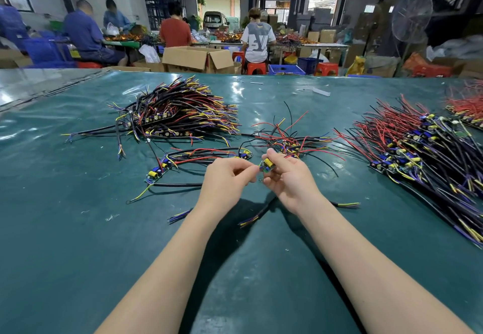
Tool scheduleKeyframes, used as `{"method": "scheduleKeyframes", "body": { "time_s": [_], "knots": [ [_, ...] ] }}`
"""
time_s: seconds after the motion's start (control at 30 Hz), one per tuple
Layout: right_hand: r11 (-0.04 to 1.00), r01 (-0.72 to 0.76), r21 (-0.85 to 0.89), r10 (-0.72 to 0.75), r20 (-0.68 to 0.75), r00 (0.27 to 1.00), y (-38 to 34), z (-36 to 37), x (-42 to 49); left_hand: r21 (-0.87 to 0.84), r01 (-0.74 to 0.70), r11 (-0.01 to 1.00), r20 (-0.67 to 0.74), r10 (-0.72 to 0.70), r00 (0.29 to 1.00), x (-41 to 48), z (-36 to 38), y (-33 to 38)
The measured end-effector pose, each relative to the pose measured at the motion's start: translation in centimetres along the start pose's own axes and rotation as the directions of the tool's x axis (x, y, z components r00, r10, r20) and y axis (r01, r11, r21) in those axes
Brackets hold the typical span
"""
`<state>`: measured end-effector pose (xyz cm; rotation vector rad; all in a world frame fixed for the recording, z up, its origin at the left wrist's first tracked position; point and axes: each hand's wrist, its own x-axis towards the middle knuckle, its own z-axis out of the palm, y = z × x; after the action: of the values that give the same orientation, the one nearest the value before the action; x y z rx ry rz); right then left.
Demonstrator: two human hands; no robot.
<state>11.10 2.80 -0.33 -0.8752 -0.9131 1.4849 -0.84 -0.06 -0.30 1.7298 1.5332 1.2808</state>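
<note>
Our left hand (227,179) and right hand (287,179) meet above the table (78,229), with a small board (266,165) pinched between them. Just left of the left hand lies a strip of boards (159,170). Behind it, farther left, sits a heap of wired boards (177,114). A loose tangle (290,137) lies just behind the right hand, and a large pile (423,151) spreads well to its right.

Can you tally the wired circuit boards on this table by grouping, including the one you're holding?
Big heaps of wired boards: 3
Small loose tangle: 1
Flat strip of boards: 1
Small board in left hand and right hand: 1
Total: 6
</note>
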Motion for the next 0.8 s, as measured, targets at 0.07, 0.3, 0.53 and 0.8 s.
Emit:
{"method": "scheduleKeyframes", "body": {
  "time_s": [0.07, 0.3, 0.53, 0.8],
  "knots": [
    [1.000, 0.000, -0.016, 0.000, 0.004, 1.000, 0.1, -0.1, 0.0, -0.075, 0.073, 0.995, 0.018, -0.072, 0.997, 0.0, -0.2, -0.1],
    [1.000, 0.011, -0.027, -0.009, 0.058, 0.998, 0.1, 0.2, -0.1, -0.375, 0.402, 0.835, 0.200, -0.350, 0.915, 0.1, -1.1, 0.1],
    [0.994, -0.107, -0.034, 0.105, -0.049, 0.993, 0.1, -0.3, 0.2, -0.110, 0.020, 0.994, -0.057, -0.026, 0.998, -0.4, 0.2, 0.5],
    [0.997, -0.012, -0.079, 0.014, 0.021, 1.000, 0.4, 0.1, 0.0, -0.273, 0.320, 0.907, 0.132, -0.294, 0.947, -0.1, -1.0, 0.3]
  ]
}}
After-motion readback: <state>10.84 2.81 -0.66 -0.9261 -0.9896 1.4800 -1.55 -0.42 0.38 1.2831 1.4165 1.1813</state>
